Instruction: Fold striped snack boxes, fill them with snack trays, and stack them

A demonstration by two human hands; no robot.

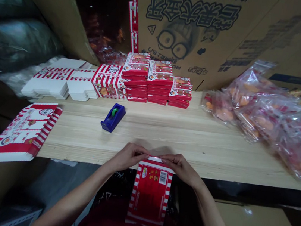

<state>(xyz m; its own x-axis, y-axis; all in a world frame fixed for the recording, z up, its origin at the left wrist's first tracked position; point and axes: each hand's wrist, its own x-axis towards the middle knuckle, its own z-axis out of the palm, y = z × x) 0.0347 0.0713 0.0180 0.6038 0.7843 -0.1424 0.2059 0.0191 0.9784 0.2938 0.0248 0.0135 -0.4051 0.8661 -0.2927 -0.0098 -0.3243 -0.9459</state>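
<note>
Both my hands pinch the far edge of a red and white striped box at the table's front edge. My left hand grips its left corner, my right hand the right corner. A barcode and small food pictures show on the face turned up. The box's near end hangs past the table, over my lap. Beyond my left hand a blue tape dispenser with a green core rests on the table.
Flat red and white cartons overhang the table's left front edge. Stacked boxes line the back, beside white-sided folded cartons. Clear bags of orange pieces pile up on the right. Large cardboard boxes stand behind.
</note>
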